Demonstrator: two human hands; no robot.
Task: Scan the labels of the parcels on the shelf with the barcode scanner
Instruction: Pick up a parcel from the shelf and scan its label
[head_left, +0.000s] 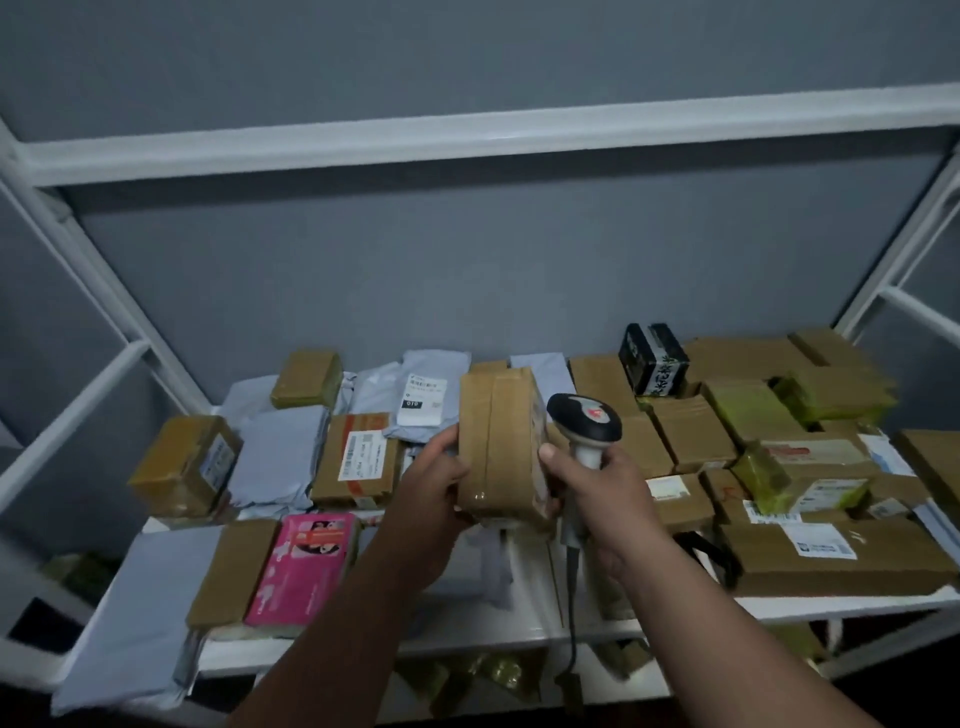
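Observation:
My left hand (434, 486) grips a taped brown cardboard parcel (498, 441) by its left side and holds it up on edge above the shelf. My right hand (597, 486) holds the handle of a white and black barcode scanner (584, 423), and its thumb touches the parcel's right side. The scanner's head sits just right of the parcel, pointing left. A label shows only as a thin strip on the parcel's right face. The scanner's cable (571, 613) hangs down below my right hand.
The white metal shelf (519, 631) carries several parcels: brown boxes at right (831, 558), grey mailer bags (280, 457), a pink box (306, 564), a labelled box (358, 460), a black box (652, 364) at the back. An upper shelf rail (467, 143) crosses overhead.

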